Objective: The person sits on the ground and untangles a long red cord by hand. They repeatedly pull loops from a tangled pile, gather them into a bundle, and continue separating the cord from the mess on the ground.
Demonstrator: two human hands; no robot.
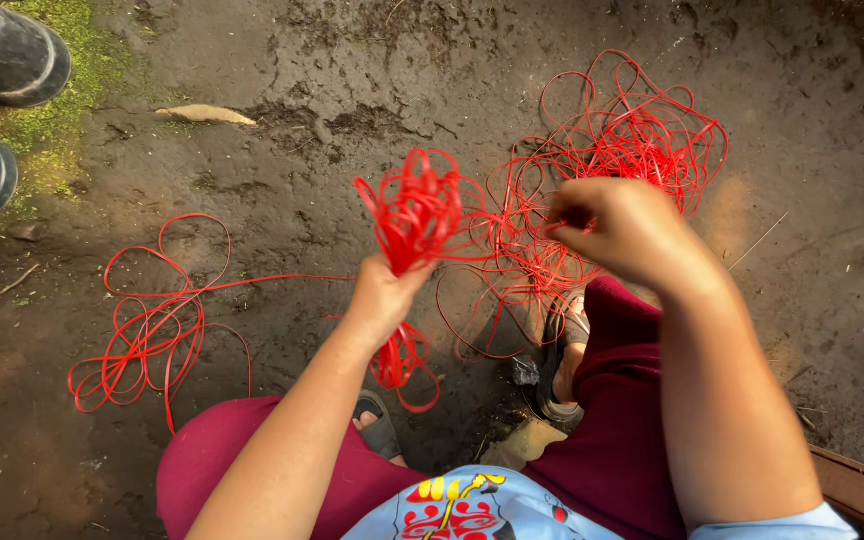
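Fingers [392,275] of both hands around tangled red cord [417,205].

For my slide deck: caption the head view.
Left hand grips a red cord bundle; right hand pulls strands from a tangle.

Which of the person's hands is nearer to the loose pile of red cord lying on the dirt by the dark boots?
Left. The left hand, gripping a red cord bundle, is closer to that pile; the right hand is farther away.
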